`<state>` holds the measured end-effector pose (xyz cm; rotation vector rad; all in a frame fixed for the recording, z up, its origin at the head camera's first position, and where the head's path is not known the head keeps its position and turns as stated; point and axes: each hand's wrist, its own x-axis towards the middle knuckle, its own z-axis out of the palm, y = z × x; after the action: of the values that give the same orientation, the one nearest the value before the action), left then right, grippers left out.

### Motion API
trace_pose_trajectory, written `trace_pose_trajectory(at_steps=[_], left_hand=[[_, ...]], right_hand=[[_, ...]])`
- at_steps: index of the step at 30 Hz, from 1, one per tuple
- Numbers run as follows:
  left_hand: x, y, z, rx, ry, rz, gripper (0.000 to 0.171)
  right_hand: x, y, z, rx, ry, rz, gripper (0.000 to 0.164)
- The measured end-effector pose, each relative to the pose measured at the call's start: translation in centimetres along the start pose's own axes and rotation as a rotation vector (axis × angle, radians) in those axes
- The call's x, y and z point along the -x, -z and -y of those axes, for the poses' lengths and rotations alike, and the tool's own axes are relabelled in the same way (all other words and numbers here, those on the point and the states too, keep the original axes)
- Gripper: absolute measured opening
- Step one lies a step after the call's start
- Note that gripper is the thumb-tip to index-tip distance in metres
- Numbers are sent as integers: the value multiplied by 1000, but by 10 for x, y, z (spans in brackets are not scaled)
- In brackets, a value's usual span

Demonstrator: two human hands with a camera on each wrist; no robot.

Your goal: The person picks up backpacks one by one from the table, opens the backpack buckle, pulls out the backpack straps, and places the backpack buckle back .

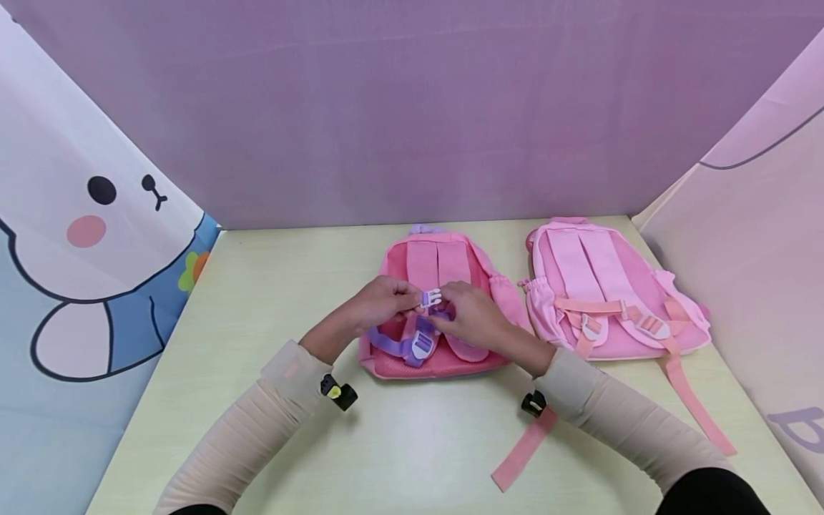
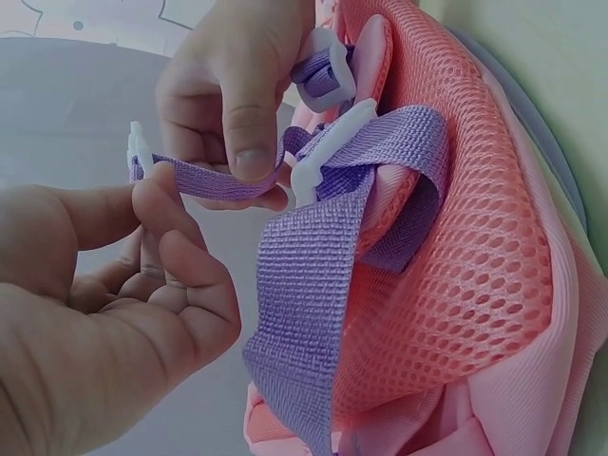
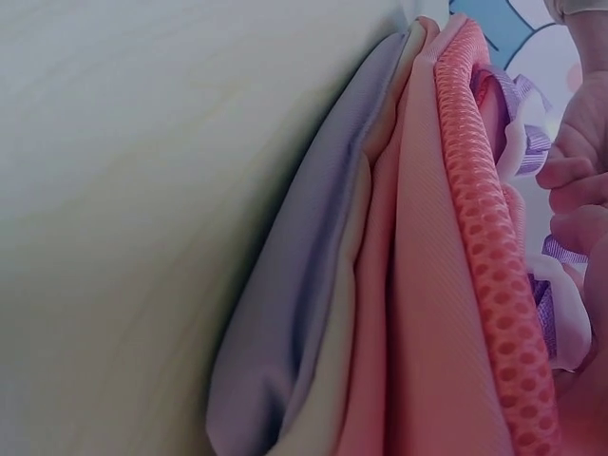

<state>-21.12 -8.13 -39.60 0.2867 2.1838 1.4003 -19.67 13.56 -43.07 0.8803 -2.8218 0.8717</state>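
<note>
A pink backpack (image 1: 412, 370) lies back side up, its straps facing me. Over its middle, my left hand (image 1: 380, 306) pinches a white side-release buckle piece (image 1: 432, 297) with prongs between thumb and fingertips. That buckle sits at the end of a narrow purple strap (image 2: 214, 183). In the left wrist view my right hand (image 2: 233, 85) pinches this strap, thumb on top and fingers behind. White strap adjusters, one on a wide purple strap (image 2: 309, 304), sit beside the hands near the coral mesh panel (image 2: 494, 247). The right wrist view shows mainly the backpack's edge.
To the right lies a second pink backpack (image 1: 618, 286) with peach straps; one loose strap end (image 1: 698, 408) trails over the table (image 1: 399, 443). Another pink strap end (image 1: 524, 450) lies below my right wrist. A purple wall (image 1: 412, 114) stands behind, and printed panels flank the table.
</note>
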Motion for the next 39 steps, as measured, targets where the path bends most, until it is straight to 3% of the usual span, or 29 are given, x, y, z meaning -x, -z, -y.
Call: trace_pose_trajectory(at_steps=[27, 39], left_hand=[[3, 2, 0, 78, 7, 35, 26], [6, -1, -4, 17, -31, 58, 21]], right_hand=[[0, 5, 0, -33, -13, 4, 19], [6, 8, -5, -42, 24, 35, 21]])
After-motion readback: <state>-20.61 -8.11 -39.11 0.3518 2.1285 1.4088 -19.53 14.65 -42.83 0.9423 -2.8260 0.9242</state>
